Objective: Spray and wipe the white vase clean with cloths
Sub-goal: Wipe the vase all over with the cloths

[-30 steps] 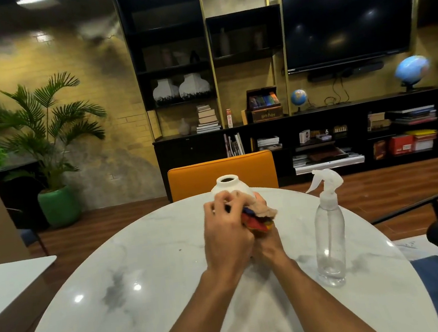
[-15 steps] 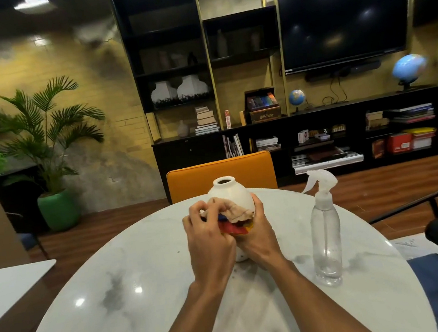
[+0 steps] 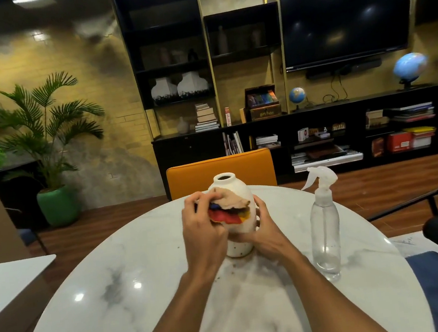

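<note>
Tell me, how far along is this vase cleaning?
Spraying looks finished or paused: the spray bottle stands untouched on the table. In hand: the left hand presses a colourful cloth high against the vase while the right hand grips it steady. Left: the speckled lower part and the far side, whose state I cannot judge.

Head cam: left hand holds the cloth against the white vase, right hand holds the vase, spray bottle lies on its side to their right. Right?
One error: the head view shows the spray bottle standing upright on the table, not on its side. The rest holds: left hand grips the cloth against the white vase, right hand holds the vase, bottle to their right.
</note>
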Demonstrator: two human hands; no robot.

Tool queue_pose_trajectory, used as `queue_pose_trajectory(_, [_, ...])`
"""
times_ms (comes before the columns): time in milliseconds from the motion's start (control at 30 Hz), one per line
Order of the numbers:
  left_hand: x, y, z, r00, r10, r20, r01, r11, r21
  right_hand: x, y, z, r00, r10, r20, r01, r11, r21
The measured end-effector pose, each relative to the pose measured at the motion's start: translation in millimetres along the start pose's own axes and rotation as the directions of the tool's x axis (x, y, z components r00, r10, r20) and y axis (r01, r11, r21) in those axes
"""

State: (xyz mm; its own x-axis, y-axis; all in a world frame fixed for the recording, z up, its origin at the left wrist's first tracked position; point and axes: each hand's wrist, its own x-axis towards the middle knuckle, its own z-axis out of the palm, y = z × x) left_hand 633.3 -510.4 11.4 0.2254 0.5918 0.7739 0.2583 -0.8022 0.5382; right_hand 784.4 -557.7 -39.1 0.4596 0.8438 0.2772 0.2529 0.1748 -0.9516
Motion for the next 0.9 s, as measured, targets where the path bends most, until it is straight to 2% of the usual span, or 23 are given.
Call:
queue_pose_trajectory(167, [-20.7, -21.5, -7.8, 0.992, -0.092, 0.086, 0.095, 0.995, -0.029, 5.1, -5.0, -5.1, 0.994, 0.112, 0.015, -0.113, 0.978, 0.177])
queue_pose_trajectory(267, [-32.6, -30.3, -6.0, 0.977, -0.138, 0.16, 0.138, 0.99, 0.013, 6.3, -5.0, -4.1, 0.991, 0.13, 0.003, -0.128, 0.974, 0.185])
queue_pose_trajectory(500, [-10.8, -22.2, -12.0, 0.991, -0.107, 0.075, 0.11, 0.994, -0.028, 8.3, -4.2, -6.1, 0.988, 0.154, -0.012, -0.149, 0.969, 0.199])
queue_pose_trajectory(700, [-41.1, -25.3, -13.6, 0.953, -0.14, 0.269, 0.146, 0.989, -0.003, 8.8, -8.4, -4.6, 0.989, 0.146, -0.021, -0.14, 0.972, 0.188])
queue_pose_trajectory(800, [-23.7, -24.4, -16.3, 0.981, -0.101, 0.163, 0.103, 0.995, -0.005, 7.2, -6.9, -7.7, 0.991, 0.134, 0.017, -0.135, 0.975, 0.176])
queue_pose_trajectory(900, [-6.8, -21.6, -16.6, 0.995, -0.049, 0.09, 0.05, 0.999, -0.013, 5.8, -0.3, -12.3, 0.992, 0.098, 0.083, -0.105, 0.992, 0.077])
